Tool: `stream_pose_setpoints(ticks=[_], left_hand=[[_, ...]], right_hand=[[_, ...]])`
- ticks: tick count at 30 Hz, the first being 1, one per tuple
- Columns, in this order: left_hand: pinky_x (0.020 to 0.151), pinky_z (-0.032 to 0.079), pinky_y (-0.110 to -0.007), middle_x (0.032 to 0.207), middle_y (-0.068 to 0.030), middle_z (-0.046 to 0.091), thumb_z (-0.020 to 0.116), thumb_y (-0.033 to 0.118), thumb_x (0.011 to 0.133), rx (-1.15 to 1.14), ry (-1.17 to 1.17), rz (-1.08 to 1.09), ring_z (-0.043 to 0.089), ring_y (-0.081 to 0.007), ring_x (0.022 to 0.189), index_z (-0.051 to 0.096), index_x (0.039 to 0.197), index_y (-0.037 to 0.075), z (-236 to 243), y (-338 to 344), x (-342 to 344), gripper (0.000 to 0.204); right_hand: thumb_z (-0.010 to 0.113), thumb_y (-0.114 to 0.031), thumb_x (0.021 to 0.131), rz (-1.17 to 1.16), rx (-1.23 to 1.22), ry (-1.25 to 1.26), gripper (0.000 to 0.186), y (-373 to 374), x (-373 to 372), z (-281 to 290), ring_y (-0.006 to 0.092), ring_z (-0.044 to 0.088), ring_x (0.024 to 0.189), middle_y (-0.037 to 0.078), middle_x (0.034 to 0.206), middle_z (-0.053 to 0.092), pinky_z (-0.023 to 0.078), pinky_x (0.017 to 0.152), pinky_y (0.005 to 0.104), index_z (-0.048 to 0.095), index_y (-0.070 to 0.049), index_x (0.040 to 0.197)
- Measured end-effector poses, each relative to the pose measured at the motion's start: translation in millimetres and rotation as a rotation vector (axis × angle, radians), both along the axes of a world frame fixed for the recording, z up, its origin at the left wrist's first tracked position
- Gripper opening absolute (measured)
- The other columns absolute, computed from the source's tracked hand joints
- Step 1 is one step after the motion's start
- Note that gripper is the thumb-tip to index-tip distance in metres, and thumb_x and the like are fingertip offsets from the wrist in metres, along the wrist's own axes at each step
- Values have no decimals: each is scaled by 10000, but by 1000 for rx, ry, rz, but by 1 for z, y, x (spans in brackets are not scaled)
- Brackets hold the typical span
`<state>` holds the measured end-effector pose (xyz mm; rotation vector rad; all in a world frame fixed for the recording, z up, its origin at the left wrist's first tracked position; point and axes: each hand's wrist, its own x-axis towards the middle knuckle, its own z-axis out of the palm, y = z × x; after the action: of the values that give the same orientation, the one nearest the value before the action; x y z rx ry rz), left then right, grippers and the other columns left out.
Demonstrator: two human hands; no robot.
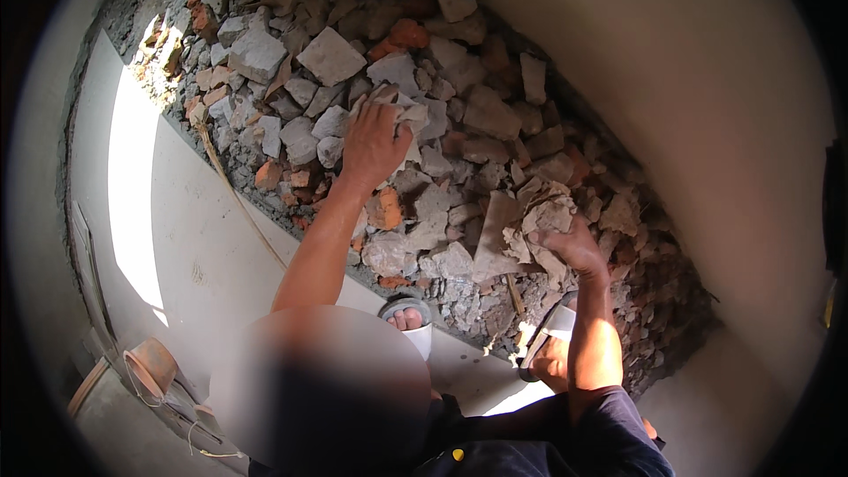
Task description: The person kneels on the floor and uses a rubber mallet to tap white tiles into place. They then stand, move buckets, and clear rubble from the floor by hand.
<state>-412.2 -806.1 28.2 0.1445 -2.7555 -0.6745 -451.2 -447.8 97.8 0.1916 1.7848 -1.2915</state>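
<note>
A long heap of rubble (331,56), mostly grey mortar chunks and broken red brick, stretches across the view in front of me. My left hand (375,143) reaches into its middle, fingers curled over a pale, crumpled, paper-like piece (413,113). Lower down at the right, my right hand (576,247) grips a wad of torn, crumpled paper (549,212) in greyish beige. Folds of that paper hang below the fingers and lie against the chunks. Both fingertips are partly hidden by what they hold.
My sandalled feet stand at the heap's near edge, by a brick piece (385,209). A thin stick (231,184) lies on the smooth grey floor (208,256). An orange-brown bucket (152,366) stands lower left. A plain wall (671,62) borders the heap. A blurred shape hides the lower middle.
</note>
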Motion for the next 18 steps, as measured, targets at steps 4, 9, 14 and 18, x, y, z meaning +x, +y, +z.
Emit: stream_pose_setpoints(ticks=[4,9,14,18], left_hand=[[1066,345,-476,1208,-212,555,639,276,826,-24,-170,-229,474,-348,1246,522,1187,33,-13,59,-64,451],[1036,372,-465,1311,-238,458,760,481,683,112,-413,29,447,-375,1248,449,1280,-1,-13,124,-93,828],[1020,394,-437,1363,-242,409,797,488,660,295,-479,14,430,-379,1263,406,1350,6,-9,114,-85,928],[1024,390,-394,1358,-197,441,791,449,685,865,-230,127,435,-323,1266,410,1362,15,2,82,-42,890]], right_hand=[[850,-201,650,-63,57,-12,835,17,14,-18,225,588,1063,134,1170,624,429,972,327,433,65,1322],[862,-200,635,-208,46,-91,747,27,32,-17,219,608,1029,120,1135,639,461,928,324,515,48,1249],[782,-52,691,-412,-14,18,572,41,30,-7,211,641,925,104,1054,661,495,875,323,544,51,1200],[771,-78,677,-481,-122,123,671,49,16,1,199,616,995,90,1112,624,490,899,327,485,15,1277]])
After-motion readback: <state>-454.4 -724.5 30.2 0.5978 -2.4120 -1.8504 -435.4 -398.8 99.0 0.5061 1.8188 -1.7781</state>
